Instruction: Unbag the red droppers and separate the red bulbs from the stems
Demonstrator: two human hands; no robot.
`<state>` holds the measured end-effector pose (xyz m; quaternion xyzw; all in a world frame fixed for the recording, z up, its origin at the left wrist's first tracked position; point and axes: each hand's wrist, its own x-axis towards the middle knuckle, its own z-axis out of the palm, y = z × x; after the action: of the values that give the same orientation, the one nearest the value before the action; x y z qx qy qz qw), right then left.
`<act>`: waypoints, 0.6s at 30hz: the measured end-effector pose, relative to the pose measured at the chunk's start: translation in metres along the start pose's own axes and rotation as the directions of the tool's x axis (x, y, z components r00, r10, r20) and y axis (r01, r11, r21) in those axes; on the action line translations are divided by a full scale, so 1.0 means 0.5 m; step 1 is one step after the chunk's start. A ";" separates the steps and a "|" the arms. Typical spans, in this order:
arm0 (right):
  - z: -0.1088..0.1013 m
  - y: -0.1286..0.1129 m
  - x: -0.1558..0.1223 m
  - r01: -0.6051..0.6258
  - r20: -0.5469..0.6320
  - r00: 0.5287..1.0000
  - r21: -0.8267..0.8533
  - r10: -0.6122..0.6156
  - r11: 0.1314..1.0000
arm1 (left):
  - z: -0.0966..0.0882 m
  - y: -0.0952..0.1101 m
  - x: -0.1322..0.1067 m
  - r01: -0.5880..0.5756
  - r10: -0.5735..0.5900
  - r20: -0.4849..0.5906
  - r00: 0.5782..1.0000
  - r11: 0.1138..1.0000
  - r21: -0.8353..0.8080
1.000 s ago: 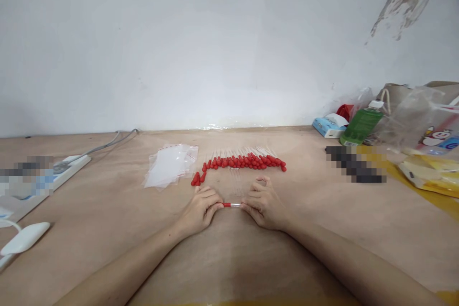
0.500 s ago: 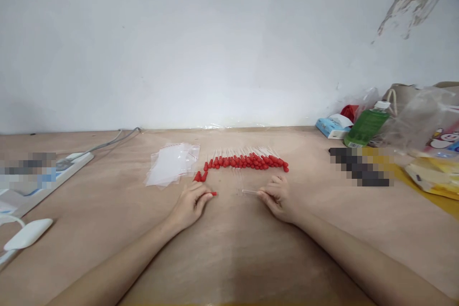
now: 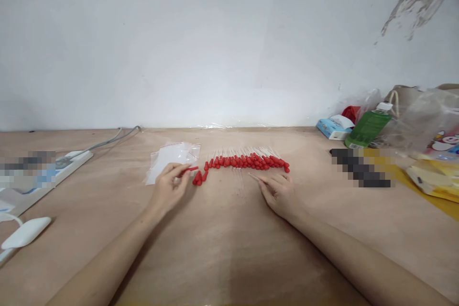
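My left hand (image 3: 168, 186) is closed, a red rubber dropper bulb (image 3: 192, 169) pinched between its fingers. It is over the near edge of some clear zip bags (image 3: 179, 151), just left of several loose red bulbs (image 3: 198, 180). My right hand (image 3: 278, 190) pinches a thin glass dropper tube (image 3: 253, 177) that points left and away from me. Between the hands lie several bare glass tubes (image 3: 236, 182). Beyond them runs a row of droppers with red bulbs (image 3: 247, 161), their glass ends toward the wall.
On the left are a power strip (image 3: 53, 181) with a cable and a white plug (image 3: 27, 233). At the back right stand a tissue pack (image 3: 333, 128), a green bottle (image 3: 369, 126) and plastic bags (image 3: 419, 119). A blurred dark object (image 3: 360, 167) lies nearer.
My left hand has moved left and away from me, from the middle to the zip bags, with a red bulb in it. My right hand has shifted slightly forward, its tube now tilted.
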<state>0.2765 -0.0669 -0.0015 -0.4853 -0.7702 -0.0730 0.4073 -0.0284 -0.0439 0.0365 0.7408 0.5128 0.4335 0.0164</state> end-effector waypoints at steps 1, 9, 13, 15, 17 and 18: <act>0.001 0.002 0.007 0.007 -0.006 1.000 -0.015 -0.007 1.000 | -0.008 -0.013 0.005 0.056 -0.056 -0.023 0.998 0.998 0.032; 0.026 -0.010 0.044 0.087 -0.026 0.996 -0.122 -0.091 0.989 | -0.004 -0.046 0.005 0.110 -0.126 0.054 0.991 0.965 0.240; 0.031 -0.019 0.040 0.120 -0.003 0.993 -0.145 -0.122 0.982 | 0.010 -0.048 0.004 0.120 -0.155 0.115 0.981 0.958 0.262; 0.030 -0.020 0.037 0.101 0.036 0.995 -0.124 -0.097 0.987 | 0.014 -0.054 0.003 0.131 -0.171 0.143 0.975 0.958 0.253; 0.026 -0.022 0.036 0.096 0.105 0.991 -0.093 -0.086 0.991 | 0.015 -0.059 0.002 0.123 -0.162 0.145 0.976 0.961 0.247; 0.024 -0.023 0.036 0.102 0.142 0.986 -0.080 -0.090 0.992 | 0.014 -0.060 0.002 0.110 -0.146 0.133 0.980 0.962 0.249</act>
<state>0.2572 -0.0544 0.0065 -0.4689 -0.8151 -0.0920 0.3275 -0.0460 -0.0259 0.0187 0.7329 0.6059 0.3093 -0.0070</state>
